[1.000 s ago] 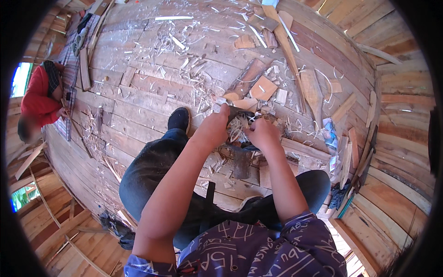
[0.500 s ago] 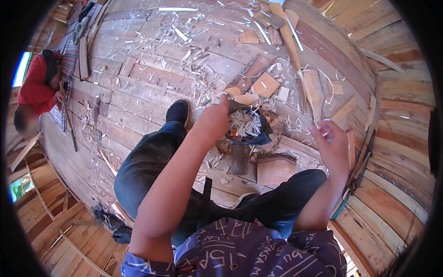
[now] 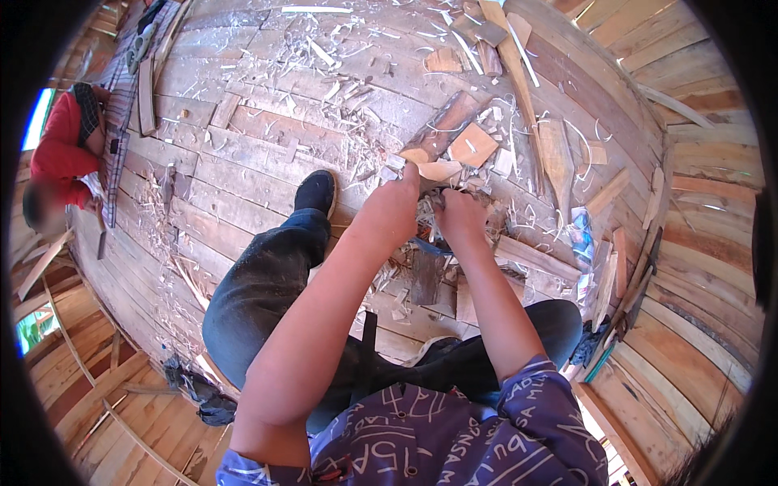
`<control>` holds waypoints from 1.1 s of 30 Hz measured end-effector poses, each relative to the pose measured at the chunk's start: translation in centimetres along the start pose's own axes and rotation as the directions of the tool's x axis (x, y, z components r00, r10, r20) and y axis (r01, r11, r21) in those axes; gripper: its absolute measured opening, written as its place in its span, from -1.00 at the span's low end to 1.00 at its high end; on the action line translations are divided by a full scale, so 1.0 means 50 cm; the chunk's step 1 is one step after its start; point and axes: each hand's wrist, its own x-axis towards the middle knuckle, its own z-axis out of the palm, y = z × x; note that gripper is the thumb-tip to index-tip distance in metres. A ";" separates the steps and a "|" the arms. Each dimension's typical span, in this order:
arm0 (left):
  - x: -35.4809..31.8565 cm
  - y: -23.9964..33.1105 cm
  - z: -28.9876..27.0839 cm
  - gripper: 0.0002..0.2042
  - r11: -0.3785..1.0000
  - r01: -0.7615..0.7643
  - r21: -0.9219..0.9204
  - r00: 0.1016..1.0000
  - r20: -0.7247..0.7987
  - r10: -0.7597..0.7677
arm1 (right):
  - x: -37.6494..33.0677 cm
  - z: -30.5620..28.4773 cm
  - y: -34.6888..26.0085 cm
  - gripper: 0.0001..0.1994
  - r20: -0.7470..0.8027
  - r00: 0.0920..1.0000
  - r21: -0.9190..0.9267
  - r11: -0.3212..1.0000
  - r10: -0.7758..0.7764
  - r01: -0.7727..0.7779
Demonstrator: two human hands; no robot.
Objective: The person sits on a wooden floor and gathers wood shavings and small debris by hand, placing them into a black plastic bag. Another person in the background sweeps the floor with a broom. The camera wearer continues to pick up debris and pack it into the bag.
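My two hands meet around a dark container (image 3: 432,245) of pale wood shavings (image 3: 425,212) on the plank floor, between my legs. My left hand (image 3: 391,212) is closed at its left side, the index finger stretched forward; what it grips is hidden. My right hand (image 3: 463,219) reaches over the right part of the container with fingers bent down among the shavings. Anything between those fingers is too small to make out. Beyond my hands lie a bark-covered wood piece (image 3: 446,125) and a flat square wood block (image 3: 473,146).
A paddle-shaped board (image 3: 556,162) and a long wood strip (image 3: 512,65) lie to the right. Near my right knee is a blue-and-white plastic packet (image 3: 581,235). Shavings litter the floor (image 3: 243,174). A person in red (image 3: 61,154) bends down at the far left.
My right hand has swung left from beside my right knee to the container, uncovering the packet. My left hand has shifted slightly right. The person in red has moved their hands.
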 end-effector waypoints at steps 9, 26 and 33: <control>-0.008 0.000 -0.015 -0.45 0.998 0.048 0.044 0.999 -0.013 -0.048 | -0.055 -0.122 0.073 -0.87 -0.378 0.890 0.713 0.693 0.254 0.105; -0.018 0.000 -0.002 -0.56 0.983 0.084 -0.166 0.996 -0.001 -0.085 | -0.024 0.076 -0.010 -0.80 -0.040 0.936 0.018 0.936 -0.350 0.351; -0.023 -0.018 0.010 -0.55 0.989 0.090 -0.118 0.995 -0.037 -0.095 | 0.022 0.192 -0.012 -0.83 -0.051 0.898 -0.193 0.886 -0.437 0.420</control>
